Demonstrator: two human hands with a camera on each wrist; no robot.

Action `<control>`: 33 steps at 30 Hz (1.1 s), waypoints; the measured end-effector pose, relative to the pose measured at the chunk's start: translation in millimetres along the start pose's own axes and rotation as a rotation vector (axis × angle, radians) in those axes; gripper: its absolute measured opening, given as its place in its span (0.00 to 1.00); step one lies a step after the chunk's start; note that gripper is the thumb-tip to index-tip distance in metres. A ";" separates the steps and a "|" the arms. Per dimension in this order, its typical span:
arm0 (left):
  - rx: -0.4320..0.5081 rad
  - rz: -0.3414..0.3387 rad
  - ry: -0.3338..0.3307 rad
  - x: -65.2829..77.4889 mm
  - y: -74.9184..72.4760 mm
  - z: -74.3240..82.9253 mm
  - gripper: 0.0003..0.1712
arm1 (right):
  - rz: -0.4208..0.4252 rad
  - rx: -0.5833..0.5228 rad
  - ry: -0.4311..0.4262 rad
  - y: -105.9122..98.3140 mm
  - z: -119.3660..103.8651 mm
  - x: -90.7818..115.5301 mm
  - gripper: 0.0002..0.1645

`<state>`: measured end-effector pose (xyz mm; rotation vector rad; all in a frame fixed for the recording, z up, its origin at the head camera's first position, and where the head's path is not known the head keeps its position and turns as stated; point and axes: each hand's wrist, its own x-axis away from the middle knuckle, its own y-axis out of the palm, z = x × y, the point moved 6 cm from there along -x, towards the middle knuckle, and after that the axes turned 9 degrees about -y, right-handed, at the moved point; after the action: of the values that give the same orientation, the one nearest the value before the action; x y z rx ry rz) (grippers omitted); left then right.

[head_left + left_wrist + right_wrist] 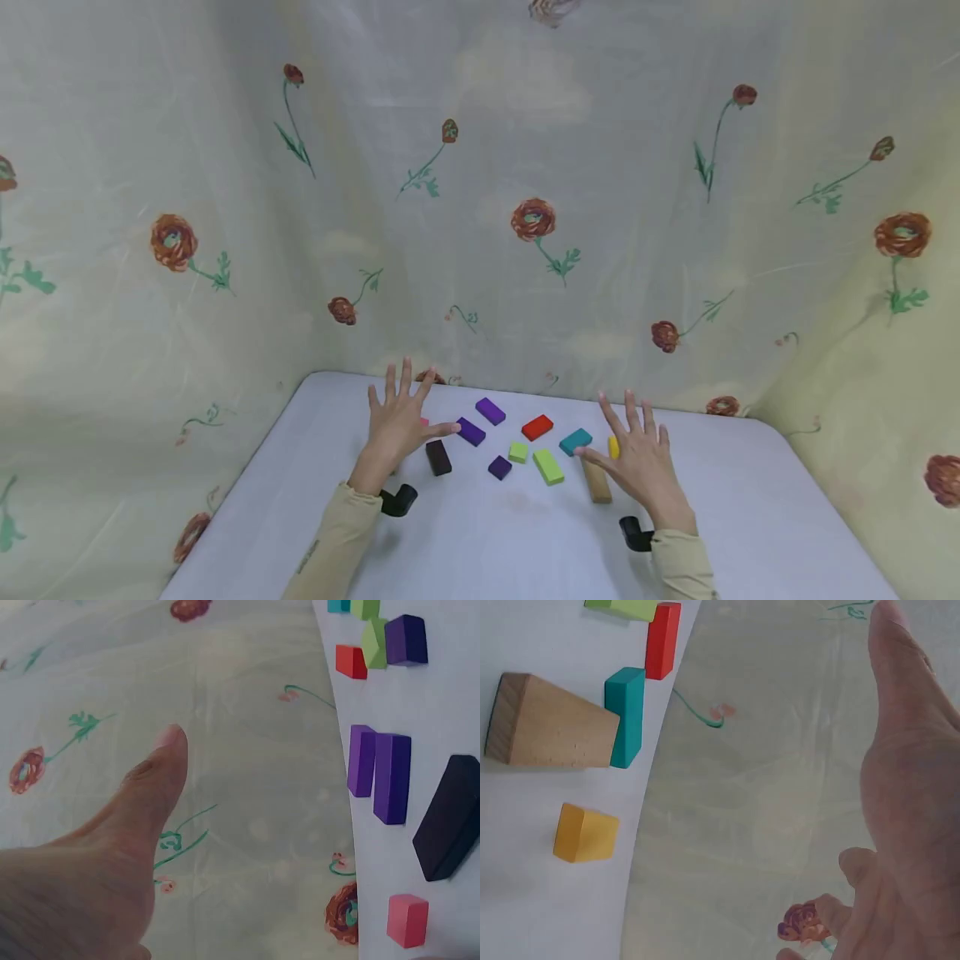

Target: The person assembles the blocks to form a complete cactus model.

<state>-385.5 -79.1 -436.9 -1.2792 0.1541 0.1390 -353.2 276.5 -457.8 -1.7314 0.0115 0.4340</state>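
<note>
My left hand (395, 427) is held above the table's left part, fingers spread and straight, holding nothing. Near it are a black block (438, 457), a purple block (471, 432) and a pink block (407, 921), which the hand partly covers in the head view. My right hand (642, 468) hovers on the other side, also spread and gripping nothing. Close to its thumb are a plain wooden block (597, 482) and a teal block (576, 442). A yellow block (586, 833) is partly hidden by that hand in the head view.
Between the hands lie a red block (537, 427), a long green block (548, 467), a small green block (518, 452), a dark purple block (500, 467) and another purple block (491, 411). Behind the white table (480, 542) hangs a flowered curtain (480, 275). Black mounts (401, 501) sit at both wrists.
</note>
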 end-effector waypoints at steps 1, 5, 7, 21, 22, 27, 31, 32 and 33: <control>0.001 -0.001 0.005 -0.1 0.2 -0.1 0.60 | 0.002 -0.002 -0.006 -0.4 1.0 0.4 0.62; 0.039 0.004 0.021 -1.1 -1.9 -2.1 0.59 | 0.005 -0.023 -0.023 -1.3 5.0 0.5 0.64; 0.039 -0.004 0.020 -1.5 -3.3 -4.9 0.59 | -0.002 -0.044 -0.031 -0.5 6.6 0.6 0.65; 0.047 -0.100 0.028 -0.9 4.0 -48.6 0.53 | -0.126 -0.274 -0.017 22.9 20.1 4.0 0.65; 0.052 -0.124 0.022 -0.2 7.0 -53.3 0.52 | -0.138 -0.283 -0.017 25.4 20.5 4.4 0.63; 0.082 -0.198 0.020 3.8 19.3 -74.4 0.48 | -0.185 -0.330 -0.006 37.9 21.8 6.0 0.51; 0.107 -0.225 0.047 6.9 23.7 -83.2 0.47 | -0.204 -0.373 0.008 45.2 21.0 7.2 0.48; 0.107 -0.231 0.057 7.7 24.7 -84.8 0.47 | -0.207 -0.383 0.003 46.6 20.5 7.6 0.48; 0.116 -0.246 0.055 8.4 26.3 -86.8 0.47 | -0.209 -0.387 -0.006 47.9 19.9 8.0 0.48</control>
<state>-385.5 -154.8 -487.5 -1.1762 0.0502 -0.1155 -363.1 287.0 -508.2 -2.0857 -0.2720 0.2993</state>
